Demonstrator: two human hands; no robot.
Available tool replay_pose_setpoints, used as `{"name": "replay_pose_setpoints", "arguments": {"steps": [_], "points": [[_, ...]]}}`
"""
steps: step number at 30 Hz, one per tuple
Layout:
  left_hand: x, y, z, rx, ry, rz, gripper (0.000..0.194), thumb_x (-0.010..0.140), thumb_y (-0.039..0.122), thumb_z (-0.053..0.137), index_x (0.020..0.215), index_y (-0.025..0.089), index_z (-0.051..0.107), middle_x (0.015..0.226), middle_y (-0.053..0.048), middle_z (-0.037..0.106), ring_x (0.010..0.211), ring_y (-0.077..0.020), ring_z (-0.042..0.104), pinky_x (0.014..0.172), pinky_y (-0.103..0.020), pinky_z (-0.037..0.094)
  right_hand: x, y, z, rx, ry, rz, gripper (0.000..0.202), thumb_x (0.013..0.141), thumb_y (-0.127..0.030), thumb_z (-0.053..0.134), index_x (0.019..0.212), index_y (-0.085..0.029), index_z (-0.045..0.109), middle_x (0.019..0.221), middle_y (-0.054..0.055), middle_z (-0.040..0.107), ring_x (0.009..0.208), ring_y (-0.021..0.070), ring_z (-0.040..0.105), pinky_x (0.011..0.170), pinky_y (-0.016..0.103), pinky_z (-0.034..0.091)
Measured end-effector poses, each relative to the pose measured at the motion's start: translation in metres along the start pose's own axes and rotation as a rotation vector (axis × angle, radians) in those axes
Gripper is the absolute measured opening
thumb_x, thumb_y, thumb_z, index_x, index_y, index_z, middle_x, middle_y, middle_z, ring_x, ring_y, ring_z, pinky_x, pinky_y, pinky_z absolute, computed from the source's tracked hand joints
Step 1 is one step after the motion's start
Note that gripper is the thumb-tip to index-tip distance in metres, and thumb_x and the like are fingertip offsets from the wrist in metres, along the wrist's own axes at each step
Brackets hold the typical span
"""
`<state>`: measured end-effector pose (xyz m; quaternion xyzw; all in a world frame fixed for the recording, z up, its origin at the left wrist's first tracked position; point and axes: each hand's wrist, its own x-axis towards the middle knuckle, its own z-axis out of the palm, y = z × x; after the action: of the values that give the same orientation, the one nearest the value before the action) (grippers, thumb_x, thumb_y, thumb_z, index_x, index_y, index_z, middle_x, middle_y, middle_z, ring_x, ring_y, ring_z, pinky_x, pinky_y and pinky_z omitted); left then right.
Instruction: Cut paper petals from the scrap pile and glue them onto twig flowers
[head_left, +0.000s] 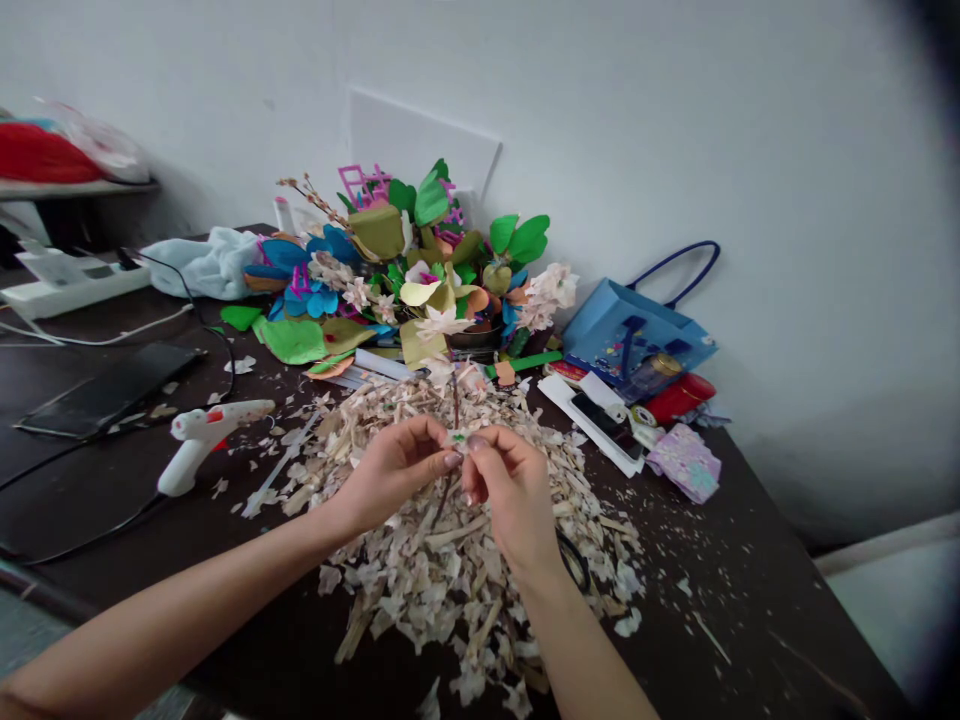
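Over a heap of pale dried petals and husk scraps (420, 535), my left hand (409, 460) and my right hand (510, 480) meet, fingertips closed. Between them they pinch a small whitish piece with a green spot (457, 437); its exact kind is unclear. A thin brown stem (455, 395) rises behind the fingertips, and its lower part slants down below them. A pale flower (444, 322) appears at the stem's upper end. Whether the piece is fixed to the stem is hidden by my fingers.
At left a white glue gun (196, 440) rests on the dark table (724, 600), near a black tablet-like slab (112, 388) and cables. Colourful artificial flowers (420, 260) crowd the back. A blue bag (637, 335) and a phone (606, 422) are at right.
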<state>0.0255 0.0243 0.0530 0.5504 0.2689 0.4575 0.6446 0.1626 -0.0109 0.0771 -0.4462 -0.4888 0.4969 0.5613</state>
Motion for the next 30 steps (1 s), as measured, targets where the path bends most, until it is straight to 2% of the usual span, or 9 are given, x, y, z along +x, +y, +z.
{"name": "replay_pose_setpoints", "arguments": {"steps": [5,11,14,20,24,30], "points": [[0.0,-0.0017,-0.0015,0.018,0.003,0.006,0.025,0.077,0.031,0.07,0.079,0.013,0.053,0.069,0.0,0.059,0.063,-0.0111,0.057,0.058,-0.022,0.043,0.0021,0.0013,0.0004,0.051,-0.008,0.046,0.02,0.085,-0.027,0.054,0.066,-0.019,0.055,0.048,-0.006,0.052,0.038,0.0068,0.041,0.04,0.02,0.033],[0.0,-0.0064,-0.005,-0.042,-0.006,-0.025,0.023,0.077,0.029,0.071,0.08,0.013,0.053,0.074,-0.001,0.061,0.068,-0.0118,0.058,0.065,-0.024,0.046,0.0038,0.0031,-0.0007,0.076,0.005,0.044,0.032,0.089,-0.041,0.048,0.068,-0.019,0.055,0.049,-0.004,0.055,0.036,0.0075,0.042,0.037,0.02,0.031],[0.0002,-0.0069,-0.0056,-0.044,0.031,-0.045,0.021,0.077,0.027,0.071,0.08,0.013,0.055,0.073,0.0,0.059,0.067,-0.0097,0.055,0.064,-0.021,0.043,0.004,0.0048,-0.0019,0.03,0.044,-0.024,0.024,0.088,-0.037,0.053,0.072,-0.02,0.055,0.052,-0.005,0.053,0.04,0.0076,0.043,0.041,0.02,0.033],[-0.0002,-0.0073,-0.0067,-0.124,0.031,-0.079,0.021,0.077,0.026,0.071,0.079,0.013,0.056,0.074,0.001,0.056,0.065,-0.0079,0.051,0.064,-0.02,0.042,0.0028,0.008,-0.0009,-0.259,0.088,-0.162,0.007,0.085,-0.026,0.058,0.083,-0.02,0.06,0.068,-0.002,0.055,0.057,0.0117,0.049,0.052,0.023,0.039],[-0.0008,-0.0072,-0.0073,-0.13,0.03,-0.065,0.02,0.077,0.025,0.072,0.08,0.012,0.056,0.074,0.001,0.057,0.066,-0.0078,0.052,0.064,-0.019,0.043,0.0023,0.0097,-0.0003,-0.295,0.085,-0.192,0.006,0.085,-0.025,0.057,0.084,-0.02,0.061,0.074,-0.001,0.057,0.063,0.0134,0.051,0.058,0.025,0.041],[-0.001,-0.0068,-0.0096,-0.09,0.042,-0.063,0.019,0.076,0.024,0.072,0.08,0.012,0.058,0.076,0.0,0.059,0.068,-0.0077,0.054,0.066,-0.019,0.043,0.0021,0.0098,-0.0026,-0.316,0.054,-0.215,0.004,0.086,-0.022,0.057,0.085,-0.021,0.061,0.074,-0.002,0.054,0.063,0.0121,0.049,0.056,0.023,0.039]]}}
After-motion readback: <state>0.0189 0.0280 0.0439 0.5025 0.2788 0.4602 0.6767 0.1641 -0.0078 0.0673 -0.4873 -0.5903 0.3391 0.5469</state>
